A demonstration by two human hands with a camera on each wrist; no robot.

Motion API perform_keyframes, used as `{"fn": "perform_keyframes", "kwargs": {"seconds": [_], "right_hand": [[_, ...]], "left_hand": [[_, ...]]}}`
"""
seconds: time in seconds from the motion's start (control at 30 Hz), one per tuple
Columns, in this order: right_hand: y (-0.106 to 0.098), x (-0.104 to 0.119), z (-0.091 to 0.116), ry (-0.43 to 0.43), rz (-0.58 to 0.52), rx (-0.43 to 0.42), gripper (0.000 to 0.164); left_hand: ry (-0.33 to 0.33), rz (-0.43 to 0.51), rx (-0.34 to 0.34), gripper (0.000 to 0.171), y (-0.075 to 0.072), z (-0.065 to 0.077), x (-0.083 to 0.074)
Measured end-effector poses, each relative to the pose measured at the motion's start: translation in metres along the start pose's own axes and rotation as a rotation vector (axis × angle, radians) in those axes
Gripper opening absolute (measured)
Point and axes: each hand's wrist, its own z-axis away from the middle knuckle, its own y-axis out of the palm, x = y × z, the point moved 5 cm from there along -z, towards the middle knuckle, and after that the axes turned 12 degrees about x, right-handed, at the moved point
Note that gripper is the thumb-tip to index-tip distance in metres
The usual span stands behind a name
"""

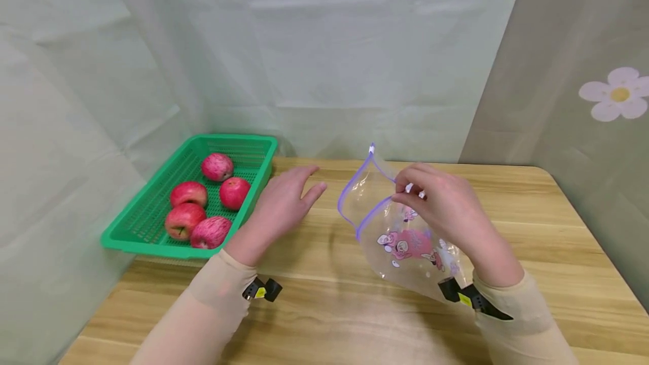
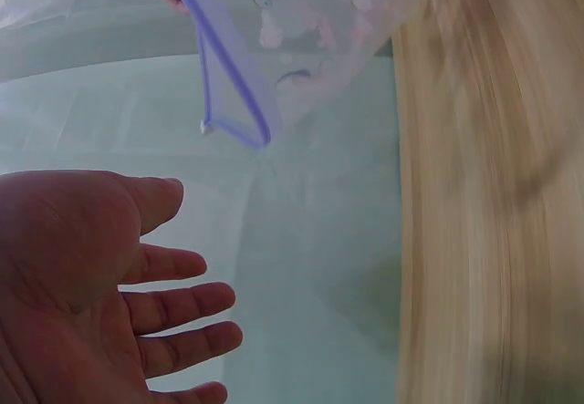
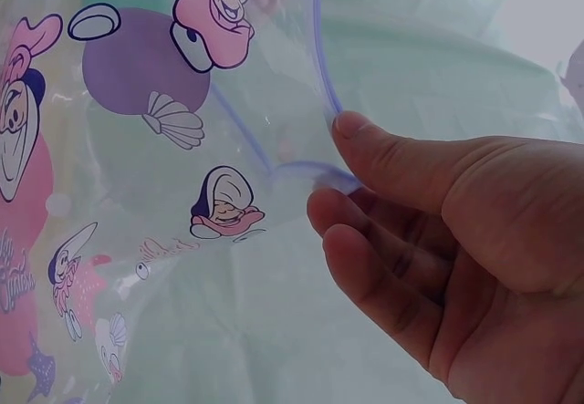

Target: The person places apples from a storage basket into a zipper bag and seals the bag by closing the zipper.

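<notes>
A clear zip bag (image 1: 405, 241) with purple edging and pink cartoon prints hangs above the table, its mouth gaping toward the left. My right hand (image 1: 443, 201) pinches the bag's rim between thumb and fingers; the right wrist view shows this hand (image 3: 429, 231) at the purple strip. A white slider (image 1: 372, 149) sits at the top corner of the mouth. My left hand (image 1: 284, 199) holds nothing, its fingers extended, between the bag and a green basket (image 1: 269, 170). In the left wrist view the left palm (image 2: 64, 249) faces the camera, fingers spread.
Several red apples (image 1: 185, 221) lie in the green basket at the left of the wooden table (image 1: 314, 308). Pale cloth (image 1: 329, 61) hangs behind the table's back edge. At the right, a grey cloth bears a white flower print (image 1: 619, 94).
</notes>
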Motion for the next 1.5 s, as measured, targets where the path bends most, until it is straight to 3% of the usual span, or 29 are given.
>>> {"fn": "perform_keyframes", "kwargs": {"seconds": [0.23, 0.83, 1.17, 1.5], "right_hand": [[-0.002, -0.001, 0.0, 0.002, 0.008, 0.012, 0.024], [0.0, 0.003, -0.003, -0.02, -0.005, 0.041, 0.024], [0.003, 0.003, -0.007, -0.028, -0.014, 0.053, 0.023], [0.003, 0.0, -0.006, -0.025, -0.015, 0.072, 0.023]], "left_hand": [[0.03, -0.089, -0.035, 0.059, -0.014, 0.005, 0.009], [-0.024, -0.267, 0.028, 0.061, -0.044, 0.021, 0.052], [-0.071, -0.285, 0.077, 0.065, -0.059, 0.022, 0.081], [-0.176, -0.283, 0.156, 0.068, -0.065, 0.013, 0.112]]}}
